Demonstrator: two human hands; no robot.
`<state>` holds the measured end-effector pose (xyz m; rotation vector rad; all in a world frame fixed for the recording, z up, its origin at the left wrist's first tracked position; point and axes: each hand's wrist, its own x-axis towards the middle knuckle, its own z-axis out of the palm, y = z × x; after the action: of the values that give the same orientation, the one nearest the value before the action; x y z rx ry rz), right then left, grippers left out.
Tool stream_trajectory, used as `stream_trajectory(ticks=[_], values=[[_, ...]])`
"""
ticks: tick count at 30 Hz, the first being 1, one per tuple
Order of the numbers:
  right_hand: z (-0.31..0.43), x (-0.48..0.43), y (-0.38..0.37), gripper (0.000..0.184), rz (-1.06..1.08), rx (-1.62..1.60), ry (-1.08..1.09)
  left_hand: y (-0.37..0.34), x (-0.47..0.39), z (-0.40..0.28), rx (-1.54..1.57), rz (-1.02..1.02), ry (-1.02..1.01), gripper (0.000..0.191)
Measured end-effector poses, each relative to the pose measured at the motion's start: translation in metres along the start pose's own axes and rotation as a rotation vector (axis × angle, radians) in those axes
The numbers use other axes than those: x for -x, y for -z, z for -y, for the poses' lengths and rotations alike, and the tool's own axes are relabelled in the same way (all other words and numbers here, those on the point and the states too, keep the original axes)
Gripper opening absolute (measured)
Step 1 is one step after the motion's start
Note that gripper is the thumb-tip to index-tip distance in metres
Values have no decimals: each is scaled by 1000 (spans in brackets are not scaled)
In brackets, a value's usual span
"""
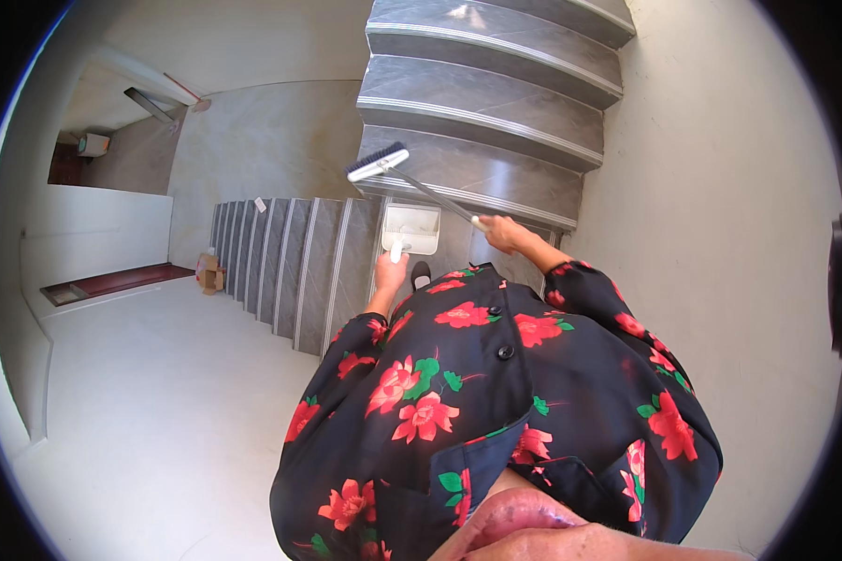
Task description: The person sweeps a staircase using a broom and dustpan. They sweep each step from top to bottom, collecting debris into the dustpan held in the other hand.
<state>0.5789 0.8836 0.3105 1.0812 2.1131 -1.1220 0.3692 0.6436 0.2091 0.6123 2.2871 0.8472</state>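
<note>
My right hand (508, 235) grips the pale end of a thin grey broom handle (442, 198). At its far end, a white broom head (379, 165) with dark bristles is at the left end of a grey stair step (477, 165); whether it touches the step I cannot tell. My left hand (390, 272) is closed around the white handle of a dustpan (412, 228). The dustpan's white tray lies over the grey landing at the top of the descending stairs, left of the broom handle. No debris is clearly visible in the tray.
Grey steps with striped nosings rise ahead beside a pale wall (715, 210). Another flight (301, 259) descends on my left. Near its bottom stands an open cardboard box (210, 273), and a small white item (260, 205) lies on a lower step. My dark shoe (421, 273) is close to the dustpan.
</note>
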Motion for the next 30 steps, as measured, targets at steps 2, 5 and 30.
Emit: stream_trajectory(ticks=[2,5,30], values=[[-19,29,-6,63,60,-46,4,5,0,6,49,30,40,28],[-34,77,-5,61,134,-56,11,14,11,14,168,96,178,27],[-24,-24,27,60,5,3,-10,-11,2,-16,-15,35,0,33]])
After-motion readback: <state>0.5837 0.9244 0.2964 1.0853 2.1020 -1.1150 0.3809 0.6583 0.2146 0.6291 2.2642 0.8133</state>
